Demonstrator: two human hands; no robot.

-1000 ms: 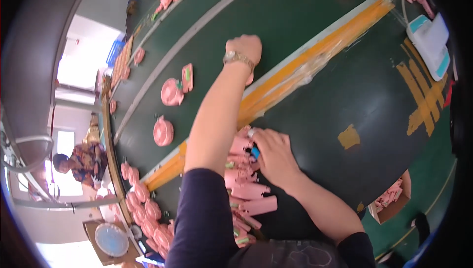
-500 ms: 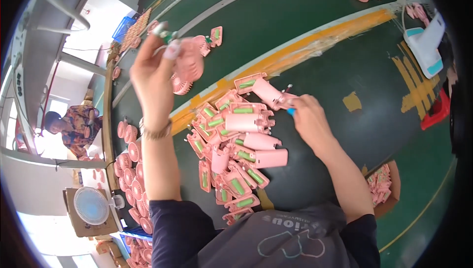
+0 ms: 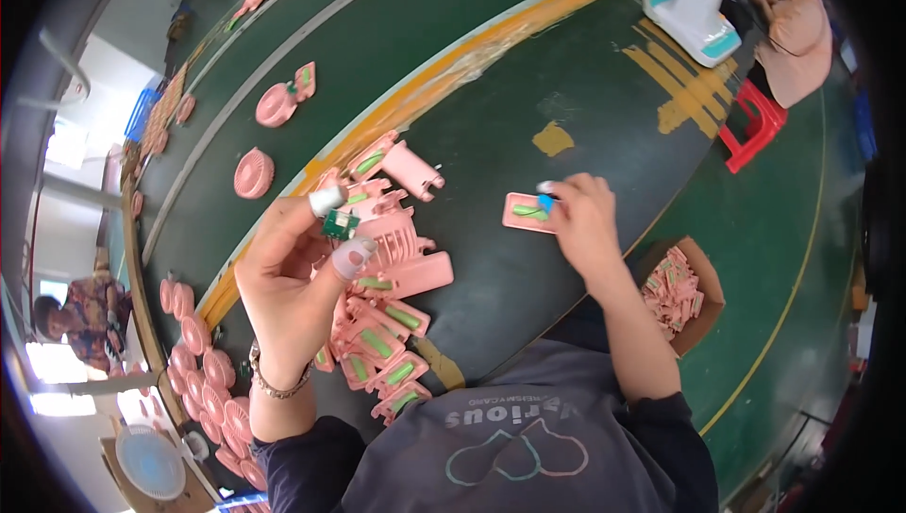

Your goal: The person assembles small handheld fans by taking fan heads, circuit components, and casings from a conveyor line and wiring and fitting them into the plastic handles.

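Note:
My left hand (image 3: pixel 283 277) is closed, with a small green circuit board (image 3: pixel 340 223) between thumb and fingertips. White covers wrap those fingertips. The board seems joined to a slotted pink fan part (image 3: pixel 392 235) just beyond the thumb, partly hidden and overlapping the pile. My right hand (image 3: pixel 587 230) pinches the end of a pink handle shell (image 3: pixel 515 221) that has a green cell inside. A small blue piece shows at these fingertips; its kind is unclear. Between the hands and nearer me lies a heap of pink handle shells (image 3: pixel 373 338), many with green cells.
Pink round fan heads (image 3: pixel 215 400) line the left edge. More fan heads (image 3: pixel 255 173) lie on the green belt. A white device (image 3: pixel 694 27) and red stool (image 3: pixel 755 126) are at far right. A carton of pink parts (image 3: pixel 703 319) stands lower right. Another person (image 3: pixel 85 315) is at left.
My right hand has moved away from the heap, with a single pink shell at its fingers. My left hand has come down and nearer the heap with the fan part. The view has turned right.

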